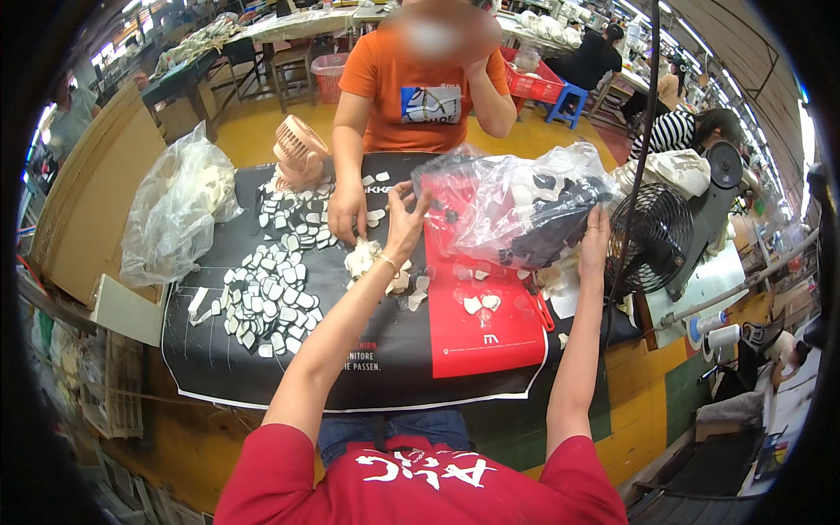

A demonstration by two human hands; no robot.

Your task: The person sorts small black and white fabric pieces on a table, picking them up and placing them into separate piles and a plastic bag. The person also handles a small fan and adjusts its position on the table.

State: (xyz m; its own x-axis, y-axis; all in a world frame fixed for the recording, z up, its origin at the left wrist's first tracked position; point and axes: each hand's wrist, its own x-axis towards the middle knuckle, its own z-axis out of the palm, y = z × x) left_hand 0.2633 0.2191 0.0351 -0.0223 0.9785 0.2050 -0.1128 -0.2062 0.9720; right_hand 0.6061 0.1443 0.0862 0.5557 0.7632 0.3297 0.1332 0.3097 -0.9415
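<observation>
Bag [525,208] lies between right grip [596,234], holding its side, and left grip [406,215], whose hold I cannot tell.

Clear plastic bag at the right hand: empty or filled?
Not empty: black and white pieces show through the clear plastic bag beside the right hand.

Lettering [362,367] on table cover [398,337], orange shirt [385,105], red shirt [350,490]

A crumpled bag [486,206] of clear plastic is held over the red part of the table cover [481,354]; black and white pieces [560,214] are gathered toward its right side.
</observation>
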